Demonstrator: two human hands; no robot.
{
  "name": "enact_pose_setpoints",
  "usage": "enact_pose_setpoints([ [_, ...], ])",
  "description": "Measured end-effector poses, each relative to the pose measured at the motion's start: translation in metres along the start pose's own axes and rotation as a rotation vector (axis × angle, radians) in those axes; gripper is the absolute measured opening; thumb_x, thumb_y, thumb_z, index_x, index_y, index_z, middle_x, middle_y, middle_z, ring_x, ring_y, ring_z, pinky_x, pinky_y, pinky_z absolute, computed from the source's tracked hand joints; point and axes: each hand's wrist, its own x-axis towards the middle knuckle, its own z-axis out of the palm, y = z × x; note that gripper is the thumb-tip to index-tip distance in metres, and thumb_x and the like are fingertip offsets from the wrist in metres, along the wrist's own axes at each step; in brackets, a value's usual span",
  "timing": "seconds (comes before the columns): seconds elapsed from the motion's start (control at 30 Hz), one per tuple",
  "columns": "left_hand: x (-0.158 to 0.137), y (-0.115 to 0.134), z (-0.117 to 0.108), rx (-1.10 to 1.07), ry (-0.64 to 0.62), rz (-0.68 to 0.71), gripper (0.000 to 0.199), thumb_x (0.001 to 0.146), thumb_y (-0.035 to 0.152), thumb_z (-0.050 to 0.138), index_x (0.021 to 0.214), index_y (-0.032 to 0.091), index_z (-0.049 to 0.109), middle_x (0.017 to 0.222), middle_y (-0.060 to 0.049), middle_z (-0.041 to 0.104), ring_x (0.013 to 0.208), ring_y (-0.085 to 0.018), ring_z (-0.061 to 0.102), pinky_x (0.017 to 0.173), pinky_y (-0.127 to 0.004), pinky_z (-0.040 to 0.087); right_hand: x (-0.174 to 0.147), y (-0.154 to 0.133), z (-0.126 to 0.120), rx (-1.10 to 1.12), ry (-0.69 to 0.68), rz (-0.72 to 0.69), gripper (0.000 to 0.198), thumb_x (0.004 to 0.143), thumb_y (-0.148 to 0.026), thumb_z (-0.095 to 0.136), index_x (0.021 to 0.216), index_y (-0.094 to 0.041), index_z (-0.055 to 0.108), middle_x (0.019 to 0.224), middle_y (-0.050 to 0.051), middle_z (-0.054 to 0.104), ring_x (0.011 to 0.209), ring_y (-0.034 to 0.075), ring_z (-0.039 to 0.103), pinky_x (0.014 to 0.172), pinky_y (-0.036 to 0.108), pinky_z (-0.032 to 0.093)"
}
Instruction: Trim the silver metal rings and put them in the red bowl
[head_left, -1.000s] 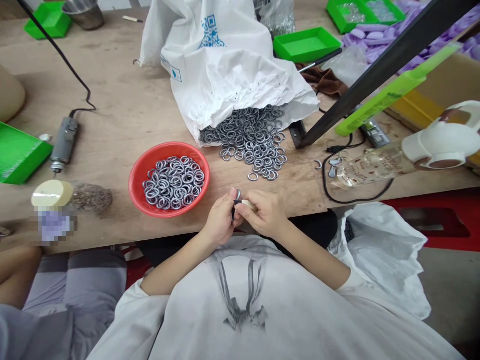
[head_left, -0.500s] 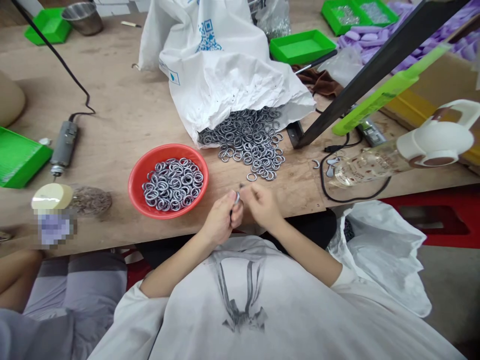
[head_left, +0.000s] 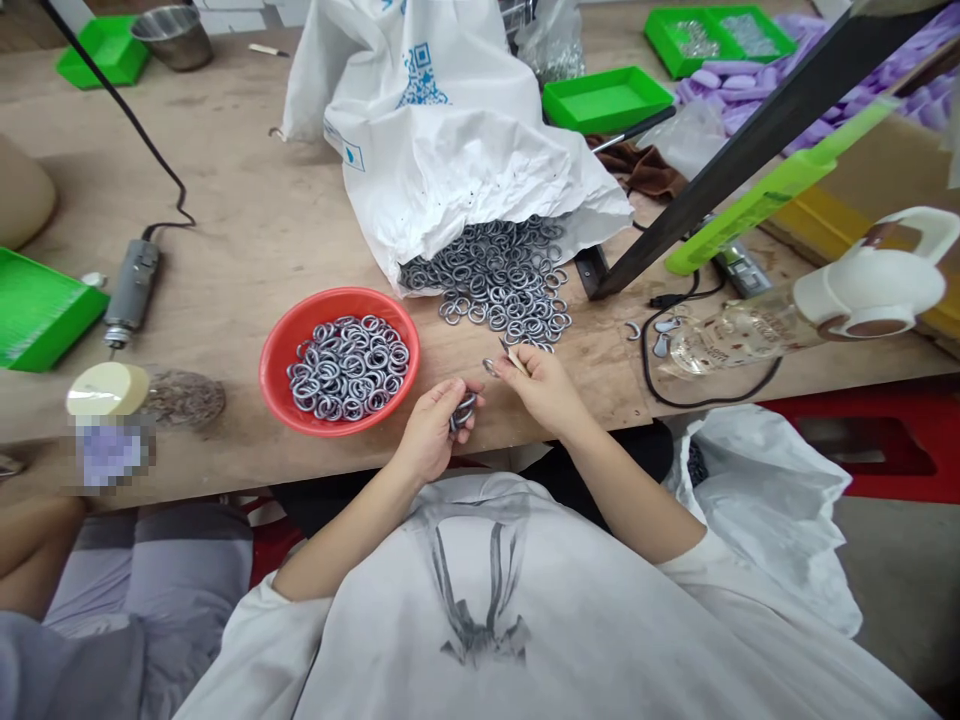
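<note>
My left hand [head_left: 433, 428], its fingers curled, holds several dark grey rings [head_left: 463, 411] just above the table's front edge. In my right hand [head_left: 551, 392] is a small knife [head_left: 517, 360] with a pale handle, its dark pointed tip facing away from me. One grey ring [head_left: 489, 367] is at the fingertips of that hand. Beyond the hands, a heap of grey rings [head_left: 517, 300] spills from the mouth of a white woven sack [head_left: 465, 160]. Left of my left hand stands a red bowl [head_left: 271, 385] holding many similar rings.
A grey handheld rotary tool [head_left: 133, 285] hangs by its cord at left, near a jar with a yellow lid [head_left: 107, 390]. To the right, a slanted black metal bar [head_left: 675, 230], a cable and a clear bottle [head_left: 724, 340] occupy the table. Someone's legs [head_left: 157, 560] are at lower left.
My hands have moved apart. The right has shifted toward the ring heap, and a ring is now at its fingertips. My left hand has opened slightly, showing the rings inside.
</note>
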Motion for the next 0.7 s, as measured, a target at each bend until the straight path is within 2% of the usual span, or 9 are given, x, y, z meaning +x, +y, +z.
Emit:
enact_pose_setpoints([
  [0.07, 0.002, -0.005, 0.003, 0.056, -0.004, 0.104, 0.067, 0.068, 0.069, 0.081, 0.093, 0.011, 0.056, 0.079, -0.002, 0.055, 0.056, -0.007, 0.045, 0.040, -0.017, 0.031, -0.012, -0.009, 0.012, 0.324, -0.093, 0.035, 0.045, 0.087, -0.060, 0.062, 0.083, -0.015, 0.054, 0.069, 0.002, 0.052, 0.057, 0.012, 0.043, 0.058, 0.028, 0.038],
  [0.13, 0.002, -0.011, 0.005, 0.103, -0.015, 0.171, 0.065, 0.074, 0.072, 0.074, 0.089, 0.013, 0.052, 0.073, 0.001, 0.046, 0.054, -0.006, 0.039, 0.041, -0.016, 0.030, -0.024, -0.015, 0.023, 0.395, -0.068, 0.050, 0.051, 0.083, -0.066, 0.065, 0.085, -0.017, 0.052, 0.068, 0.001, 0.053, 0.055, 0.012, 0.044, 0.054, 0.027, 0.040],
  [0.23, 0.001, -0.015, 0.006, 0.125, -0.064, 0.166, 0.062, 0.079, 0.071, 0.071, 0.086, 0.013, 0.050, 0.067, 0.003, 0.040, 0.053, -0.005, 0.034, 0.043, -0.014, 0.027, -0.034, -0.017, 0.030, 0.325, 0.031, -0.027, 0.043, 0.087, -0.056, 0.067, 0.098, -0.016, 0.057, 0.084, 0.004, 0.061, 0.065, 0.012, 0.054, 0.061, 0.027, 0.047],
  [0.33, -0.002, -0.013, 0.006, 0.095, -0.131, 0.126, 0.061, 0.079, 0.068, 0.073, 0.082, 0.013, 0.049, 0.065, 0.001, 0.043, 0.051, -0.005, 0.033, 0.041, -0.014, 0.024, -0.032, -0.015, 0.020, 0.260, -0.029, -0.111, 0.033, 0.095, -0.047, 0.060, 0.105, -0.015, 0.060, 0.086, 0.004, 0.063, 0.067, 0.012, 0.058, 0.065, 0.026, 0.049],
  [0.43, -0.004, -0.007, 0.005, 0.065, -0.157, 0.132, 0.058, 0.078, 0.063, 0.077, 0.077, 0.013, 0.047, 0.065, 0.001, 0.045, 0.050, -0.005, 0.033, 0.041, -0.014, 0.025, -0.029, -0.014, 0.004, 0.114, -0.002, -0.246, 0.029, 0.097, -0.042, 0.059, 0.099, -0.013, 0.065, 0.084, 0.004, 0.066, 0.075, 0.012, 0.061, 0.070, 0.024, 0.048],
  [0.53, -0.007, -0.002, 0.005, 0.034, -0.190, 0.117, 0.057, 0.079, 0.061, 0.077, 0.076, 0.012, 0.047, 0.063, 0.001, 0.044, 0.049, -0.004, 0.034, 0.041, -0.014, 0.027, -0.032, -0.017, -0.009, -0.143, -0.026, -0.423, 0.027, 0.097, -0.040, 0.061, 0.094, -0.014, 0.067, 0.077, 0.001, 0.063, 0.067, 0.009, 0.055, 0.062, 0.023, 0.039],
  [0.63, -0.008, -0.001, 0.005, 0.015, -0.209, 0.099, 0.058, 0.077, 0.061, 0.079, 0.075, 0.013, 0.048, 0.061, 0.001, 0.042, 0.049, -0.004, 0.033, 0.042, -0.014, 0.026, -0.038, -0.021, -0.013, -0.281, -0.067, -0.539, 0.040, 0.101, -0.040, 0.055, 0.073, -0.012, 0.057, 0.064, 0.000, 0.050, 0.058, 0.008, 0.043, 0.055, 0.025, 0.029],
  [0.7, -0.007, -0.002, 0.004, 0.016, -0.214, 0.091, 0.059, 0.075, 0.062, 0.080, 0.076, 0.013, 0.047, 0.060, 0.002, 0.041, 0.049, -0.004, 0.032, 0.042, -0.014, 0.025, -0.040, -0.023, -0.012, -0.291, -0.085, -0.558, 0.042, 0.102, -0.040, 0.053, 0.069, -0.012, 0.053, 0.063, 0.000, 0.047, 0.058, 0.008, 0.041, 0.056, 0.026, 0.027],
])
